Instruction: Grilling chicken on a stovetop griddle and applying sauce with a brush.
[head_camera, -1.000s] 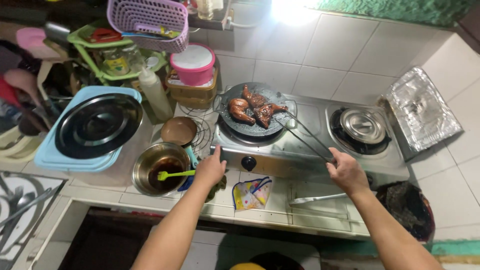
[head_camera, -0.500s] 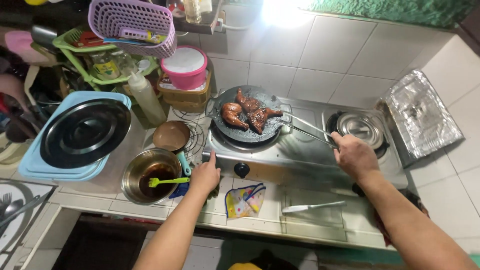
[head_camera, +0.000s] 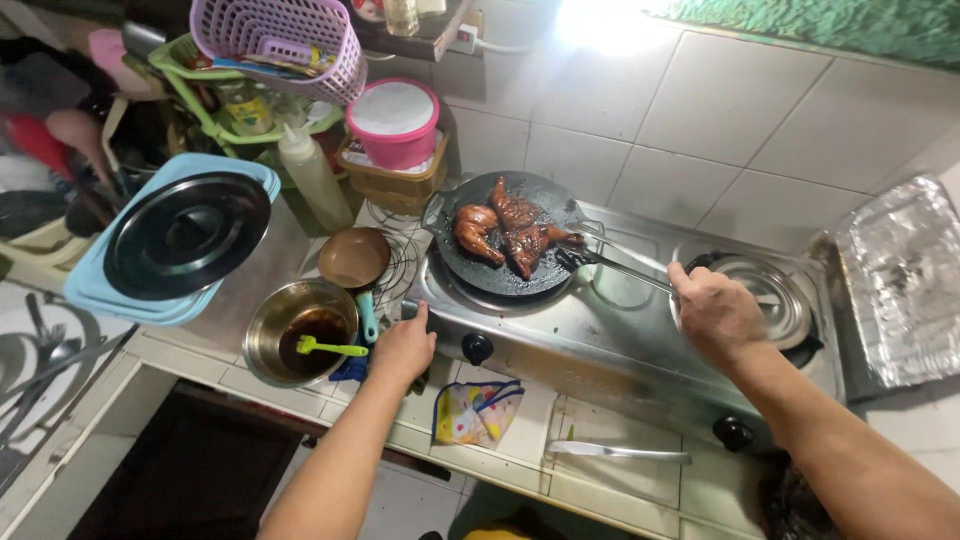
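Glossy dark-brown fried chicken pieces (head_camera: 510, 235) lie on a round black griddle pan (head_camera: 505, 282). The right hand (head_camera: 715, 315) grips long metal tongs (head_camera: 615, 255); the left hand (head_camera: 403, 350) rests curled on the steel stove's edge (head_camera: 600, 345).

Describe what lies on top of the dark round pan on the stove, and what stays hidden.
On the pan lie browned chicken pieces; tongs in the right hand reach them. The burner beneath is covered.

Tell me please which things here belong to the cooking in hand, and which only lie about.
In use:
right hand holding metal tongs
chicken pieces on the dark round pan
left hand at the front edge of the stove

Lying about:
steel bowl with green brush
black lid
squeeze bottle
knife
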